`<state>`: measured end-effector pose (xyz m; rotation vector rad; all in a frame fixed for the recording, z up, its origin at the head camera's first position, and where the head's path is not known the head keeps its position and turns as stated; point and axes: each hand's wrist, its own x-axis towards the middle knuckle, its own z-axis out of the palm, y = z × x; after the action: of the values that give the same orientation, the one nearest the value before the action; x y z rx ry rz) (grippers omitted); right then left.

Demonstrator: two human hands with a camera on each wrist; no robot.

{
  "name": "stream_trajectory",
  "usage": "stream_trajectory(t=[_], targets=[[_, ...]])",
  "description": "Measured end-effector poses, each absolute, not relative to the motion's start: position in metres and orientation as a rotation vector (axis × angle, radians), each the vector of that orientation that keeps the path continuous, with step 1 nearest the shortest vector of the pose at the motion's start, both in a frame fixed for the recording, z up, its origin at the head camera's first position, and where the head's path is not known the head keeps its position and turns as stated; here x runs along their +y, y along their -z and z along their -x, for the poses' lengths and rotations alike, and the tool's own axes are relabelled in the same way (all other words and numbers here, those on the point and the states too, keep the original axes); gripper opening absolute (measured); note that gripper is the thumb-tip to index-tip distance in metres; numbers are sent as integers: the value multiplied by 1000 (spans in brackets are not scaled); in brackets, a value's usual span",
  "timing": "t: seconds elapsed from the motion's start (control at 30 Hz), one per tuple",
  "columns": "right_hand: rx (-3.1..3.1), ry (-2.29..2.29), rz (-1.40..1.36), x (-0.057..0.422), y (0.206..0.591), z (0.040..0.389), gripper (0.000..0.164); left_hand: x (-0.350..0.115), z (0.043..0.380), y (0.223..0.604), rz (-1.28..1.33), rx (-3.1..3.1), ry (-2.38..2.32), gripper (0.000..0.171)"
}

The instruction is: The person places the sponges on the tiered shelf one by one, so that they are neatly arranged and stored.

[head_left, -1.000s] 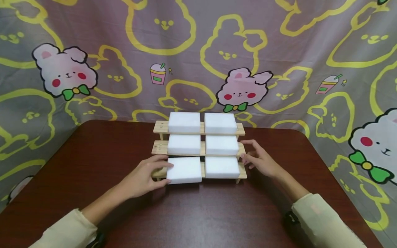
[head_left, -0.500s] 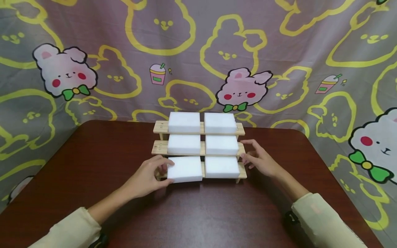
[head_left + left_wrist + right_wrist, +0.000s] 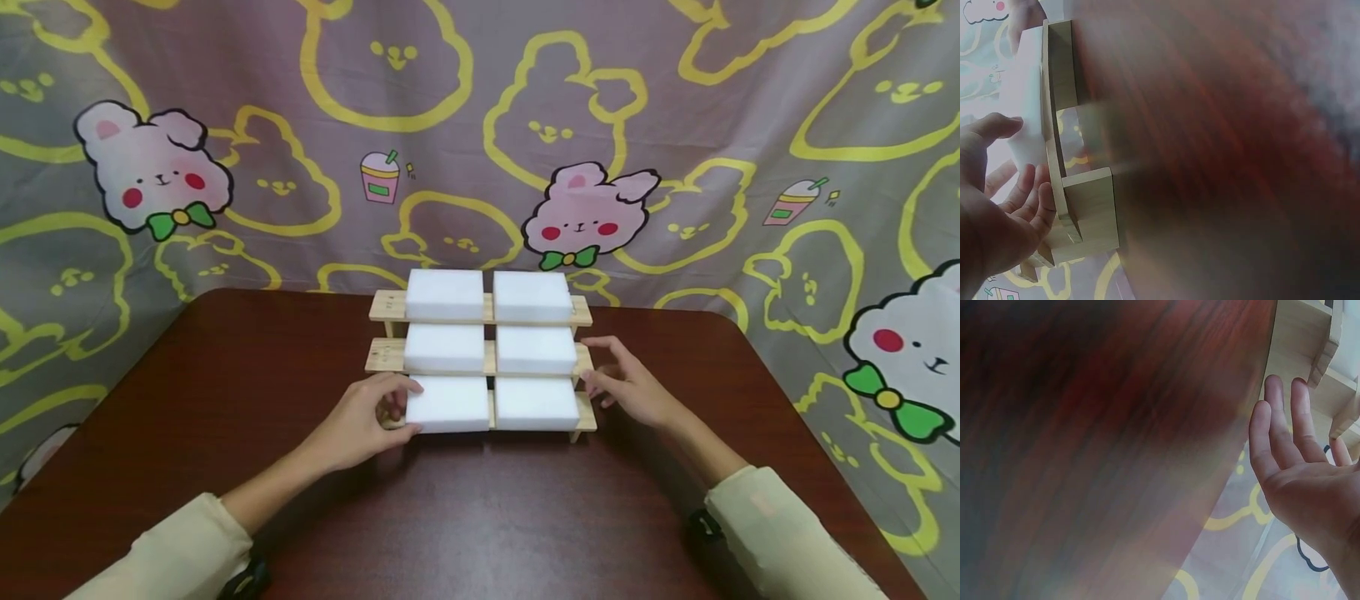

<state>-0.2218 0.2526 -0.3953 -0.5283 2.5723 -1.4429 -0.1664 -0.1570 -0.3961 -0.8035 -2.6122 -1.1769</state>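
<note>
A three-step wooden rack (image 3: 386,356) stands on the table with two white foam blocks on each step. At the lowest step's left end, my left hand (image 3: 367,421) holds the left foam block (image 3: 448,404) by its end, thumb at the front and index finger at the back. In the left wrist view that block (image 3: 1027,125) lies along the step, and the other fingers (image 3: 1045,203) curl beside the rack's end. My right hand (image 3: 633,387) grips the right end of the middle step between thumb and index finger. Its other three fingers (image 3: 1274,412) extend loosely in the right wrist view.
The lower right block (image 3: 537,403) sits beside the held one, across a narrow gap. Behind the dark red-brown table (image 3: 480,517) hangs a cloth (image 3: 450,167) printed with cartoon bears and rabbits.
The lower left block has shifted slightly back onto its step and sits straighter, nearly level with its right neighbour. My left hand has moved with it; the right hand has stayed put.
</note>
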Motion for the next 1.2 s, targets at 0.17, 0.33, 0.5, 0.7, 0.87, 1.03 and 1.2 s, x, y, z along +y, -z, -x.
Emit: stream_trajectory(t=[0.17, 0.33, 0.5, 0.7, 0.87, 1.03, 1.2], targets=[[2571, 1440, 521, 252, 395, 222, 50, -157, 169, 396, 804, -2601, 1185, 37], [2571, 1441, 515, 252, 394, 222, 51, -158, 171, 397, 801, -2603, 1198, 37], [2571, 1443, 513, 252, 395, 222, 51, -158, 173, 397, 804, -2603, 1203, 36], [2572, 1443, 510, 252, 395, 222, 51, -158, 174, 399, 794, -2608, 1196, 36], [2572, 1440, 509, 252, 395, 221, 51, -159, 175, 398, 803, -2604, 1197, 36], [2571, 1441, 509, 252, 395, 221, 51, -160, 176, 398, 822, -2606, 1195, 37], [2573, 1442, 523, 252, 396, 223, 51, -160, 176, 398, 821, -2617, 1208, 37]])
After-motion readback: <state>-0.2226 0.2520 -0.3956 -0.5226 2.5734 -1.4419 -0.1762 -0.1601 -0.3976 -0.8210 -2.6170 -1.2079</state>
